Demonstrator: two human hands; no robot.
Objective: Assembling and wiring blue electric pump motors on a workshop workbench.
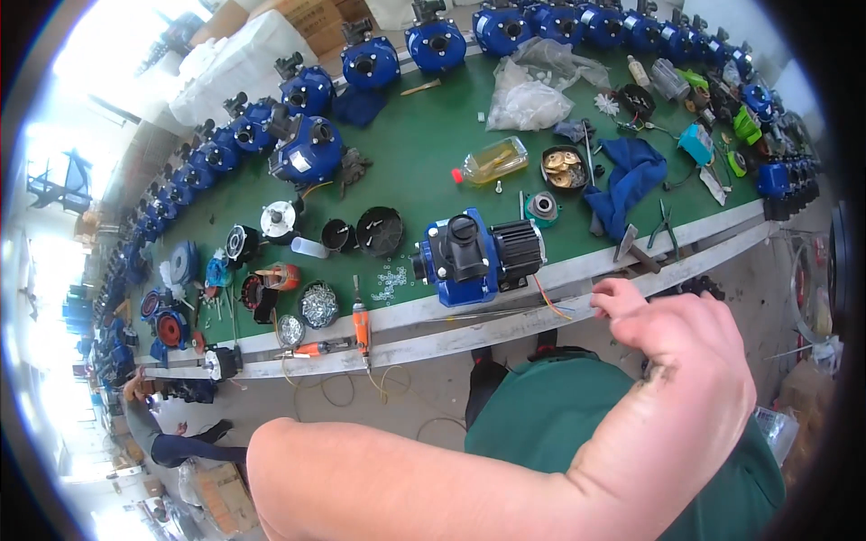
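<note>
A forearm reaches in from the lower left and crosses to the right; I take it for my left arm. My left hand (681, 347) is bent inward over the bench's front edge, dark smudges near its wrist. Its fingers are curled, their tips close to loose wires (557, 309) hanging from a blue pump with a black motor (469, 257). What those fingers hold, if anything, is hidden. The pump lies on the green bench top (410, 167) at the near edge. My right hand does not show.
Blue pumps (436, 43) line the far and left edges. Orange screwdrivers (362, 332), a bowl of screws (318, 305) and scattered nuts (392, 284) are left of the pump. A hammer (636, 251), pliers (665, 233) and blue cloth (624, 185) lie right. Another person (167, 442) is at lower left.
</note>
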